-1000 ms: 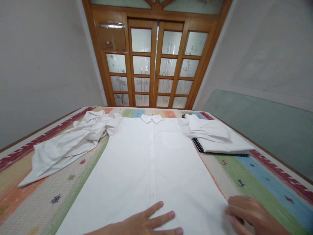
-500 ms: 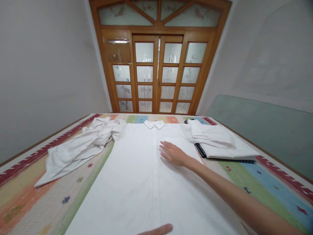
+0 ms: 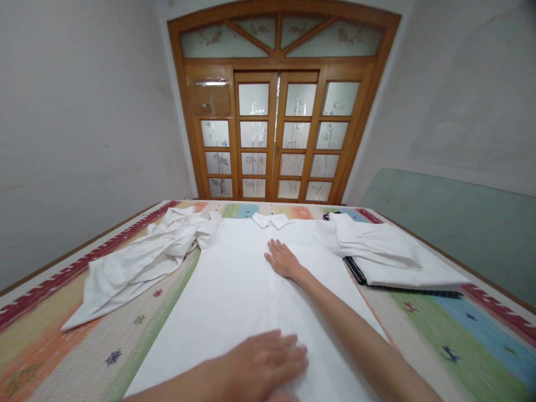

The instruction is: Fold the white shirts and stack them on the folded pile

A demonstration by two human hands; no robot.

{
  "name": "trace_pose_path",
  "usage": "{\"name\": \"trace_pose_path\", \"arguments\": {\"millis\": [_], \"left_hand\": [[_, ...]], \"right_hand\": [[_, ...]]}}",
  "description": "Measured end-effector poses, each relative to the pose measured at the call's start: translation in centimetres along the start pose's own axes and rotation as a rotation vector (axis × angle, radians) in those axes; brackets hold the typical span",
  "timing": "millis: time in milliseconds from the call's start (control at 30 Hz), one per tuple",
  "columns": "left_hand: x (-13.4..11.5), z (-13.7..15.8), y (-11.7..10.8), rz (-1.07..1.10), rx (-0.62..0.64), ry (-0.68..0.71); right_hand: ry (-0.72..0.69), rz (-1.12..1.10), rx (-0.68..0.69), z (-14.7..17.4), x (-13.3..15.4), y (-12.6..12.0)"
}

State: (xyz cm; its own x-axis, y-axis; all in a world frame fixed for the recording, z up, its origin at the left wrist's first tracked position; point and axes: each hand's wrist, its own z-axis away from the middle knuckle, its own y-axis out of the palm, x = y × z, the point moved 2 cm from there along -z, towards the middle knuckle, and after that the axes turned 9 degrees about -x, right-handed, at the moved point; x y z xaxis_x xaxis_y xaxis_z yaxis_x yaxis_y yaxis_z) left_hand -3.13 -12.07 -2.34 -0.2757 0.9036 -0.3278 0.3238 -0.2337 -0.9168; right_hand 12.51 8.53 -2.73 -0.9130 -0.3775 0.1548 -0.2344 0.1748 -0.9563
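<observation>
A white collared shirt [image 3: 234, 290] lies spread flat, front side up, its collar [image 3: 270, 220] toward the far edge of the table. My right hand [image 3: 282, 259] rests on the upper front of the shirt, fingers stretched out and a little apart, below the collar. Nearer to me, my left hand [image 3: 268, 360] is over the lower front near the button line, palm down with fingers extended. Neither hand grips anything. Whether the left palm presses on the cloth I cannot tell.
Crumpled white cloth [image 3: 146, 257] lies left of the shirt. On the right sits a folded white garment [image 3: 410, 262] over a black-edged item [image 3: 355, 272]. A patterned, colourful cloth [image 3: 138, 290] covers the table. Beyond stand wooden glazed doors [image 3: 276, 128]; a pale green board [image 3: 452, 223] is at right.
My left hand has come further into view, forward over the lower shirt. My right hand has shifted slightly left toward the button line. The camera view has tilted up a little.
</observation>
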Motion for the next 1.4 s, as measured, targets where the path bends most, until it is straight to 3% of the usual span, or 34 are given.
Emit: {"name": "trace_pose_path", "arguments": {"millis": [100, 167, 300, 433, 667, 1000, 1267, 1400], "left_hand": [[5.7, -2.3, -2.8, -0.115, -0.059, -0.324], [9.5, -3.7, -4.1, -0.191, -0.061, -0.454], [16.1, -6.6, -5.2, -0.27, -0.113, -0.617], [19.9, -9.5, -5.4, -0.335, -0.178, -0.722], [23.3, -12.7, -6.2, -0.358, -0.213, -0.818], [25.9, -14.0, -6.4, -0.415, -0.263, -0.854], [26.1, -13.9, -6.2, -0.438, -0.28, -0.844], [26.2, -13.9, -6.1, -0.445, -0.3, -0.849]], "right_hand": [[-0.001, -0.008, -0.015, 0.2, 0.1, 0.0], [0.001, -0.011, -0.031, 0.3, 0.1, -0.1], [0.005, -0.019, -0.056, 0.5, 0.3, -0.3], [-0.002, -0.029, -0.092, 0.7, 0.5, -0.5], [0.022, -0.047, -0.111, 0.7, 0.5, -0.4], [0.048, -0.058, -0.174, 0.0, 0.5, -0.9], [0.245, -0.008, -0.297, -3.8, -0.7, -1.7], [0.244, -0.016, -0.403, -6.4, -1.8, -1.4]]}}
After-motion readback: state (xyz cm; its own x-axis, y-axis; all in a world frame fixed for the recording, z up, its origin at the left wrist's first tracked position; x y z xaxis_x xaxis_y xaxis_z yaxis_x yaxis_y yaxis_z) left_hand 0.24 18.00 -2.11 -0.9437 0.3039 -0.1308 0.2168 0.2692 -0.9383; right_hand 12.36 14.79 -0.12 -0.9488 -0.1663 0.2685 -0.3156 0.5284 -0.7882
